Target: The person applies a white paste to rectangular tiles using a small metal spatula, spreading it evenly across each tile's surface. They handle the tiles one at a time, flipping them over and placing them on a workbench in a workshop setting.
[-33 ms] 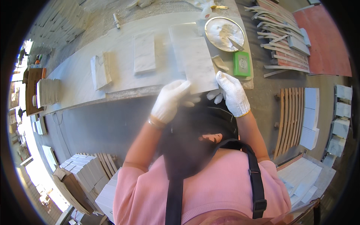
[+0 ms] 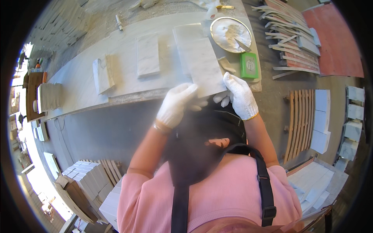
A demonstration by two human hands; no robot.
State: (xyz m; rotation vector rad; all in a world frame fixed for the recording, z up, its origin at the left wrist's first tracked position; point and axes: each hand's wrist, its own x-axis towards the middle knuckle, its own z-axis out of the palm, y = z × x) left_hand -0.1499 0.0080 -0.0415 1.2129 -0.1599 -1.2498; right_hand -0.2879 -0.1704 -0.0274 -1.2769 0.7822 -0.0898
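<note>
A pale grey-veined marble tile (image 2: 208,69) lies slanted on other tiles, its near end reaching past the table's front edge. My left hand (image 2: 176,104), in a white knit glove, grips the near left corner, thumb at the edge and fingers partly underneath. On the near right corner, my gloved right hand (image 2: 241,96) closes with its thumb along the side and fingertips below. Beneath the held tile, part of another tile (image 2: 182,48) shows. Just beyond my right hand lie a green box (image 2: 249,65) and a small cream-coloured piece (image 2: 226,65).
A round tub of white paste (image 2: 223,33) holds a putty knife (image 2: 243,44). Further left on the table (image 2: 128,87) are stacked tiles (image 2: 148,56) and upright tile pieces (image 2: 101,73). Long thin strips (image 2: 287,42) pile up at the right, near a wooden pallet (image 2: 300,120).
</note>
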